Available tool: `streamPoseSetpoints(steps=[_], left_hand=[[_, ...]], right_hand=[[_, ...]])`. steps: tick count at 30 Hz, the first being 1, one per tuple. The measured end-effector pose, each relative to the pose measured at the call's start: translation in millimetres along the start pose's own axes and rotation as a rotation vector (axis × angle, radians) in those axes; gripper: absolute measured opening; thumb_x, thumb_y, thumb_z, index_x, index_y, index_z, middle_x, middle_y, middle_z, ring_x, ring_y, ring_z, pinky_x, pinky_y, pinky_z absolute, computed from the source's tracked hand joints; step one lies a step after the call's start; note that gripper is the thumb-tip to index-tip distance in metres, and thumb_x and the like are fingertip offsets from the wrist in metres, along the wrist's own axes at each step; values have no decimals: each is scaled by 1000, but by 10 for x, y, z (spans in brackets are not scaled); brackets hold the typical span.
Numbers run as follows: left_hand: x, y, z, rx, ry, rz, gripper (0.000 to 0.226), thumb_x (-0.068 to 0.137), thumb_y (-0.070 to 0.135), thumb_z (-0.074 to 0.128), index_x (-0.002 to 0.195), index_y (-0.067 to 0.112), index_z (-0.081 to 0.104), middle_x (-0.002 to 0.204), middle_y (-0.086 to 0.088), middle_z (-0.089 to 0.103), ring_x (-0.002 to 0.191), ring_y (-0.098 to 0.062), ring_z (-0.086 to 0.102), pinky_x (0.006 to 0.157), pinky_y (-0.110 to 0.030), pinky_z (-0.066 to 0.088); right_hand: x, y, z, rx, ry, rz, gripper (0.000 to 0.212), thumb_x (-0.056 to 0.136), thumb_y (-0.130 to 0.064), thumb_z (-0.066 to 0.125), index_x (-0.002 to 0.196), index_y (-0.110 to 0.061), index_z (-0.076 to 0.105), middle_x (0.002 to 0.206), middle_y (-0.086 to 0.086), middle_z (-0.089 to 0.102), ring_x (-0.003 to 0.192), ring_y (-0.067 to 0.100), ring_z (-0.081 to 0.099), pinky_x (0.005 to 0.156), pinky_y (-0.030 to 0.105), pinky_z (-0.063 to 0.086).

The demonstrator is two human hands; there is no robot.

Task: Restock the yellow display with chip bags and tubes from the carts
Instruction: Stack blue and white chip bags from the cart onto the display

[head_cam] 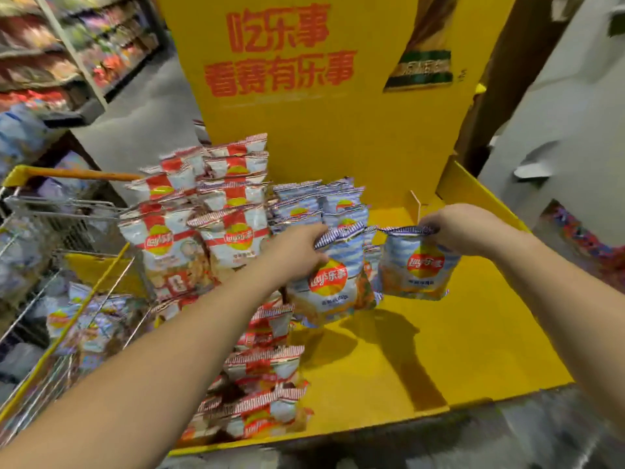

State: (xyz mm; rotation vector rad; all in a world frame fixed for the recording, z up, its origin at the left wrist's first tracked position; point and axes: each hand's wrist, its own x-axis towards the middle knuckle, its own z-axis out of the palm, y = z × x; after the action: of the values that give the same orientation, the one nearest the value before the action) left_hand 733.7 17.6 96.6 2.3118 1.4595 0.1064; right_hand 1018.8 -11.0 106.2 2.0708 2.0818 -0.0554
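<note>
Fingers [319, 236] pinch blue bags [333, 282] over yellow display floor [456, 340].

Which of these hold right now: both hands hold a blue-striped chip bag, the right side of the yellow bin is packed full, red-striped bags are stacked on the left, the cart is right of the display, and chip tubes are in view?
1. Each hand holds a blue-striped chip bag. True: the left hand grips one blue-striped bag by its top, the right hand another.
2. The right side of the yellow bin is packed full. False: its floor is bare there.
3. Red-striped bags are stacked on the left. True.
4. The cart is right of the display. False: it stands on the left.
5. Chip tubes are in view. False: only bags show.
</note>
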Motion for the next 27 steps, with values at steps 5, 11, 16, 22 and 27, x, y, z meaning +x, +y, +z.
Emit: streamPoseSetpoints(steps=[5, 11, 16, 22, 27], left_hand=[[364, -98, 749, 47, -138, -45, 47, 93, 28, 61, 136, 19, 46, 133, -8, 56, 116, -29, 54, 84, -36, 46], [524, -345, 1361, 179, -158, -63, 32, 95, 18, 54, 127, 21, 52, 123, -8, 60, 112, -31, 56, 82, -40, 47], [588, -547, 1634, 246, -83, -30, 19, 89, 8, 52, 103, 20, 55, 104, -6, 65, 102, -31, 57, 82, -41, 42], [643, -681, 1790, 245, -30, -20, 44, 81, -4, 52, 117, 21, 51, 115, -3, 61, 111, -28, 51, 93, -40, 35], [632, -849, 1848, 230, 42, -49, 38, 87, -4, 49, 112, 24, 53, 107, 0, 63, 103, -24, 52, 89, -37, 33]], right_hand=[[260, 138, 797, 11, -172, -38, 18, 91, -31, 57, 108, -27, 62, 103, 2, 66, 88, 24, 56, 60, 31, 44], [508, -47, 1518, 44, -237, -125, 26, 90, -25, 54, 114, -27, 64, 107, 3, 67, 99, 26, 60, 66, 30, 43], [728, -291, 1885, 57, -155, -236, 23, 91, -31, 56, 112, -29, 67, 104, 0, 68, 101, 23, 60, 76, 30, 42], [940, -536, 2086, 56, -63, -297, 12, 92, -20, 53, 92, -26, 63, 89, 5, 65, 90, 28, 58, 71, 34, 40], [947, -600, 2100, 184, 45, -291, 14, 93, -26, 57, 101, -23, 69, 97, 5, 68, 99, 29, 58, 80, 36, 38]])
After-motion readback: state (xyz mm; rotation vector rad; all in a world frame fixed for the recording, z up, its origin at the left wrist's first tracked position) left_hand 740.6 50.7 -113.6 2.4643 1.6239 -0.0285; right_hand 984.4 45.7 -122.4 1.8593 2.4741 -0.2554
